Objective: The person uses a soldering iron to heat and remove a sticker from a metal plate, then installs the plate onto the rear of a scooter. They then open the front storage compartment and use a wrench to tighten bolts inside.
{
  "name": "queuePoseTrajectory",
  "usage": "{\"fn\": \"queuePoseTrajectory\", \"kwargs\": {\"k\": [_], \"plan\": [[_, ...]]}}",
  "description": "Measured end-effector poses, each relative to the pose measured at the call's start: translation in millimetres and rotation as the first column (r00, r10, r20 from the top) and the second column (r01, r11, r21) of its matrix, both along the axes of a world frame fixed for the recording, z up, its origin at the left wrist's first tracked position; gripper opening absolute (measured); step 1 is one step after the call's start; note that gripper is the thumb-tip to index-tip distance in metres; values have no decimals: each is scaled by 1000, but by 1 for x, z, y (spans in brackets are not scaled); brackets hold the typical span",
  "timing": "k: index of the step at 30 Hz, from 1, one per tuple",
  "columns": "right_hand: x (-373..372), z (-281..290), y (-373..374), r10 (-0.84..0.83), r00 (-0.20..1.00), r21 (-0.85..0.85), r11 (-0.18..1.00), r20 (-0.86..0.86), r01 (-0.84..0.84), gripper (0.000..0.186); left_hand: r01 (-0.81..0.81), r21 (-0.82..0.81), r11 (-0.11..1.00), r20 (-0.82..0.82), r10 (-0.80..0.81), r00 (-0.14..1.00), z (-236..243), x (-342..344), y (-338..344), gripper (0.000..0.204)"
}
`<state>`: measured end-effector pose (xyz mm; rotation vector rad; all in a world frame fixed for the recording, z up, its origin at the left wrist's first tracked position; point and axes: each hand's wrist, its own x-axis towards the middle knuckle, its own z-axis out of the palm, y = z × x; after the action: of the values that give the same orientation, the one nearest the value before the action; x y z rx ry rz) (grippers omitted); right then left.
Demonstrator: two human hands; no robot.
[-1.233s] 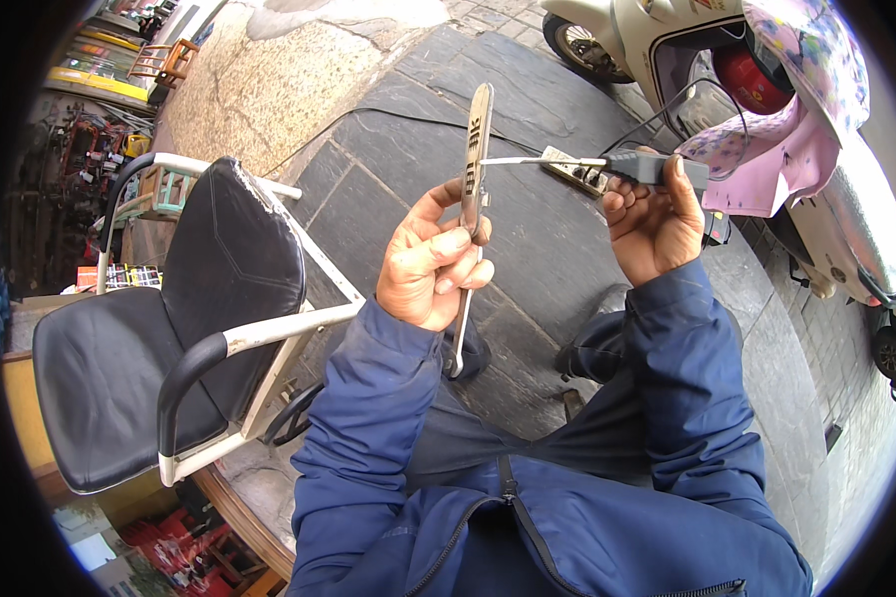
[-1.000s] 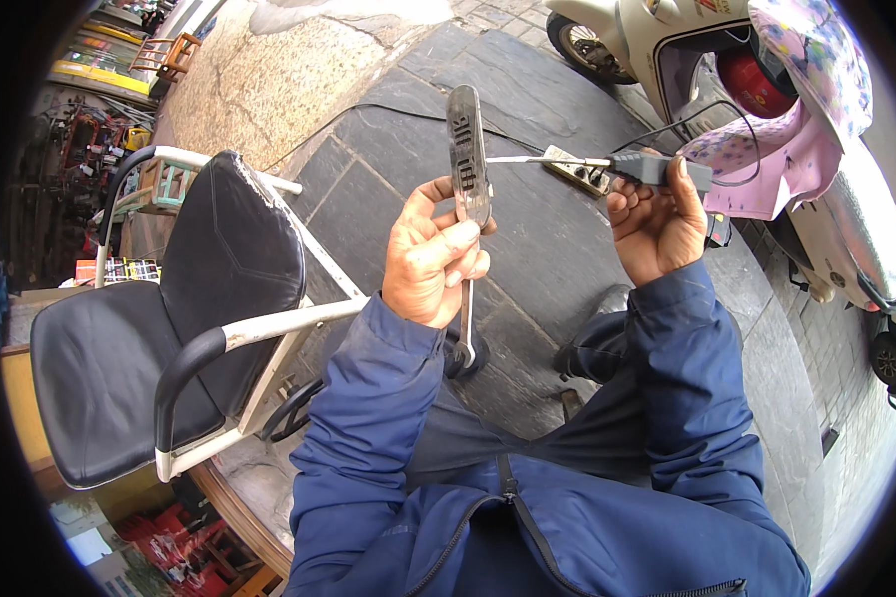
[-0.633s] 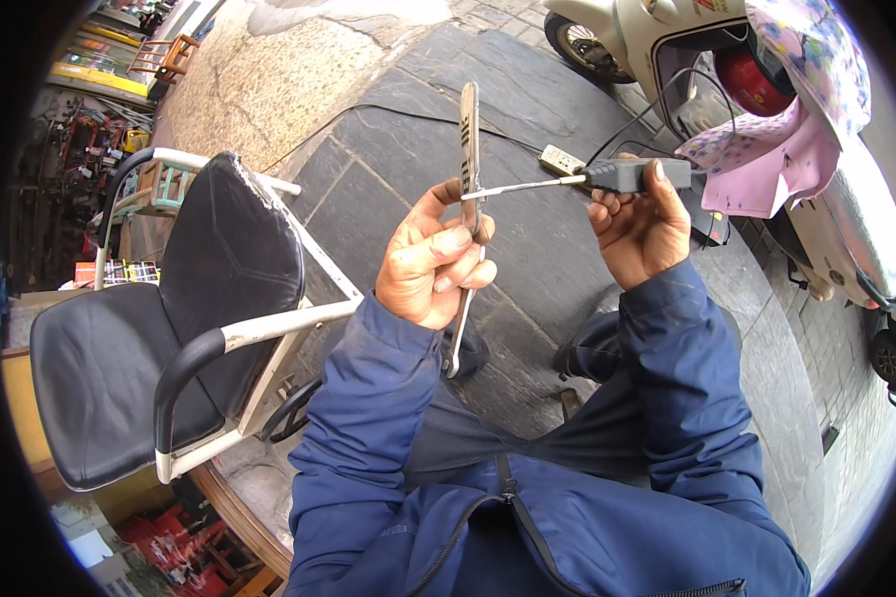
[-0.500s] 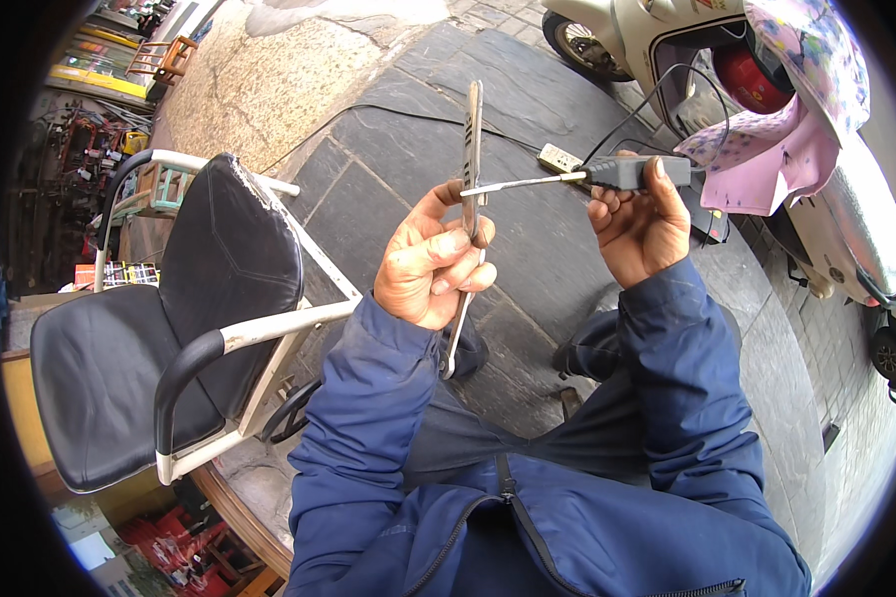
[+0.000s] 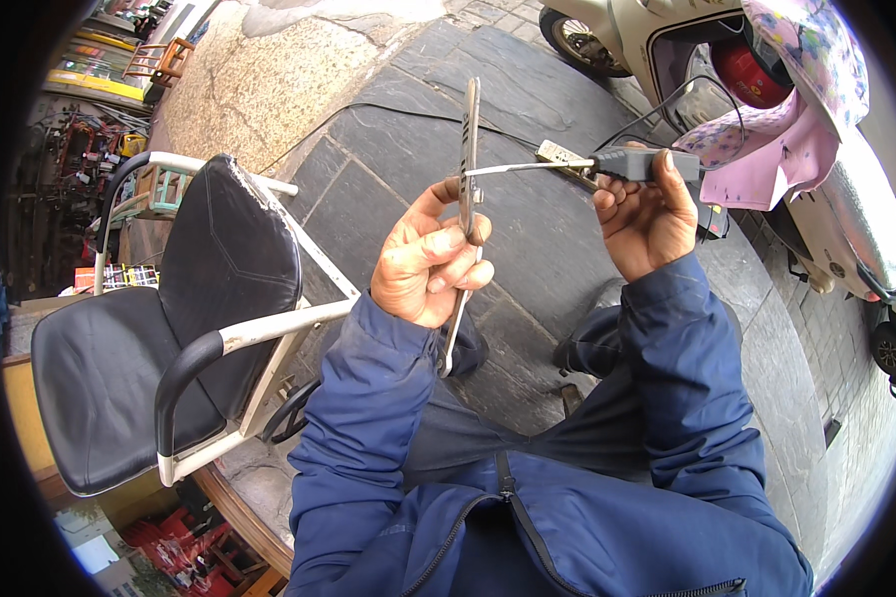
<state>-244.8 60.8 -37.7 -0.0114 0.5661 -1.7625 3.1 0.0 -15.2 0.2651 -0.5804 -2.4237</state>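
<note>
My left hand is closed round a long, flat metal bar with slots, held nearly upright. A narrower metal arm runs down below the fingers. My right hand grips the dark grey handle of a screwdriver, palm toward me and thumb on the handle's end. Its thin pale shaft points left, and the tip meets or overlaps the bar's slotted part just above my left fingers. Whether the tip sits inside a slot I cannot tell.
To the left stands a black padded chair with pale metal arms. A power strip and a black cable lie on the grey stone paving beyond my hands. A scooter with a pink cover is parked at the right.
My right hand and the screwdriver have shifted slightly right. The tip has moved higher along the slotted bar. My left hand has barely moved.
</note>
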Motion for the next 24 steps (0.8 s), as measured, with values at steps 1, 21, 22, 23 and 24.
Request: {"fn": "queuePoseTrajectory", "kwargs": {"k": [1, 21, 22, 23, 24], "plan": [[-1, -1, 0, 13, 1000, -12, 1000, 2, -13, 34, 0, 2, 1000, -7, 0, 1000, 0, 0, 0, 47], [-5, 0, 4, 3, 988, -88, 996, -156, -17, 41, -69, -17, 997, -39, 68, 997, -4, 2, -2, 46], [-5, 1, 4, -1, 984, -91, 996, -180, -16, 42, -70, -9, 997, -36, 70, 997, -4, 2, -2, 46], [-5, 1, 4, -2, 984, -91, 996, -177, -15, 42, -71, -7, 997, -28, 71, 997, -4, 2, -2, 45], [-5, 1, 4, -3, 983, -95, 995, -181, -15, 42, -73, -8, 997, -15, 73, 997, -4, 2, -2, 45]]}}
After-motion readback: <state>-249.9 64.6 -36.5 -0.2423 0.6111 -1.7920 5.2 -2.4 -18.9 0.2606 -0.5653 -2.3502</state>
